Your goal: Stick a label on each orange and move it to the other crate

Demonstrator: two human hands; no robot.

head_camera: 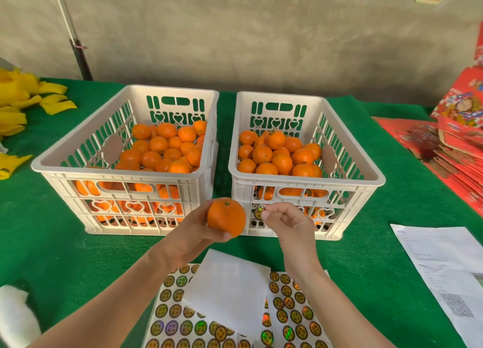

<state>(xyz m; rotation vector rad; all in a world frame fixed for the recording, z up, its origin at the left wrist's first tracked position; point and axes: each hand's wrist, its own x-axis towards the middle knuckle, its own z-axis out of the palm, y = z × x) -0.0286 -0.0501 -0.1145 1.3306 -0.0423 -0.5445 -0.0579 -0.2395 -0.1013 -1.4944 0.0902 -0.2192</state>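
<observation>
My left hand grips an orange in front of the two white crates, stem end up. Just to its right, my right hand pinches a round shiny label at its fingertips, a short gap from the fruit. The left crate holds several plain oranges. In the right crate lie several oranges, some showing labels. Sheets of round labels lie on the green table below my forearms, partly covered by a blank white sheet.
Yellow foam fruit nets lie at the far left. Red flattened cartons are stacked at the right. A printed paper lies near the right edge. Something white sits at the lower left. A grey wall runs behind the table.
</observation>
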